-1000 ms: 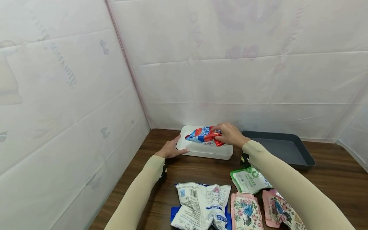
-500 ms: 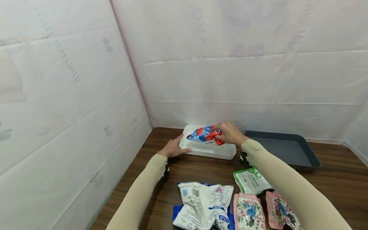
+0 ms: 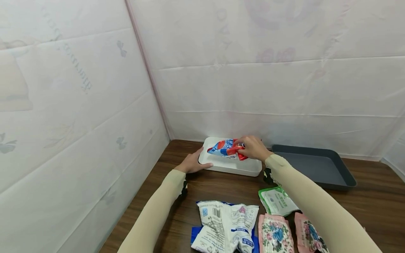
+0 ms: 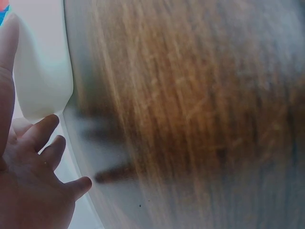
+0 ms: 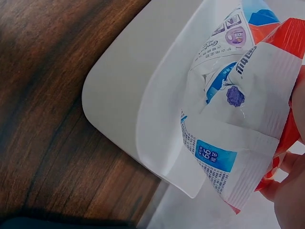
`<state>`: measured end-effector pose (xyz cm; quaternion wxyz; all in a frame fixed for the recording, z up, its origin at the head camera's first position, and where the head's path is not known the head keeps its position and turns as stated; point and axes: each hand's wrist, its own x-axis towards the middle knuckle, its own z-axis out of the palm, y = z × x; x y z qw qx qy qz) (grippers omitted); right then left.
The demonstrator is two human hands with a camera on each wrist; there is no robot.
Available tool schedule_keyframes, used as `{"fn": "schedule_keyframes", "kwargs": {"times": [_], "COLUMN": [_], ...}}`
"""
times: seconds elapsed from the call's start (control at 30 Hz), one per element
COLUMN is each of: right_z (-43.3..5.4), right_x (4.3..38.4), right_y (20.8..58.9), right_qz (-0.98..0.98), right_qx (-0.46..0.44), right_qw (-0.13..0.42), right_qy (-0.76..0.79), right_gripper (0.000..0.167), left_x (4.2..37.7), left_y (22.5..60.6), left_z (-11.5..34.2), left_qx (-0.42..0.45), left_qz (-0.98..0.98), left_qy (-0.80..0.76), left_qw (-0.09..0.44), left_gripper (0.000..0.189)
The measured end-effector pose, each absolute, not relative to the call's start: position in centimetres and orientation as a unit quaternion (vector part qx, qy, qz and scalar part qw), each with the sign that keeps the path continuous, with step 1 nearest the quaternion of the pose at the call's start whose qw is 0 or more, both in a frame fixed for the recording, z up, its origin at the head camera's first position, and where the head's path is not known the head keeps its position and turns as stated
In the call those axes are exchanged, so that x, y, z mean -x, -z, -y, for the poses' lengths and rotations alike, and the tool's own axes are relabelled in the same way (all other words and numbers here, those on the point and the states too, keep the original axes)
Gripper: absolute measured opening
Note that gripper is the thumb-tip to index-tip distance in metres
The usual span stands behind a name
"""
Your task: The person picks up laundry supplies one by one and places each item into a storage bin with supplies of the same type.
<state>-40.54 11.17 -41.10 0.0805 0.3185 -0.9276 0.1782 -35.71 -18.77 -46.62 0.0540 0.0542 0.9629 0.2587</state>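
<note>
A white plastic tray (image 3: 232,168) lies against the back wall. My left hand (image 3: 193,162) touches its left end, thumb along the front side. In the left wrist view, the fairly straight fingers (image 4: 45,131) of that hand meet the tray's corner. My right hand (image 3: 253,147) pinches the crimped red end of a blue, red and white plastic packet (image 3: 219,147) over the tray's inside. The right wrist view shows the packet's printed white back (image 5: 233,100) above the tray's rim; whether it rests on the tray floor I cannot tell.
Right of the white tray is a dark grey tray (image 3: 311,165). Nearer on the wooden table (image 3: 177,225) lie a white and blue packet (image 3: 224,225), a green-edged white packet (image 3: 276,200) and pink floral packets (image 3: 275,233), partly under the right arm. White sheeting (image 3: 221,88) walls the back and left.
The view has shifted slightly, so the trays and packets appear a little further right. Both hands keep their places on the tray and the packet.
</note>
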Motion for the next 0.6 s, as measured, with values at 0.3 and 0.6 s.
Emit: {"fn": "schedule_keyframes", "kwargs": {"times": [0.3, 0.6], "right_z": [-11.27, -11.45], "right_x": [40.59, 40.51], "right_y": [41.29, 42.02], "right_qz": [0.928, 0.93], "right_qx": [-0.316, -0.305], "right_qw": [0.078, 0.071], "right_qy": [-0.182, -0.194], "right_gripper": [0.031, 0.032], "left_x": [35.45, 35.32], "left_y": [46.21, 46.19], "left_z": [18.48, 18.43], "left_qx": [-0.054, -0.053], "left_qz": [-0.963, -0.963], "left_qy": [-0.259, -0.257], "left_qw": [0.054, 0.06], "left_gripper": [0.109, 0.11]}}
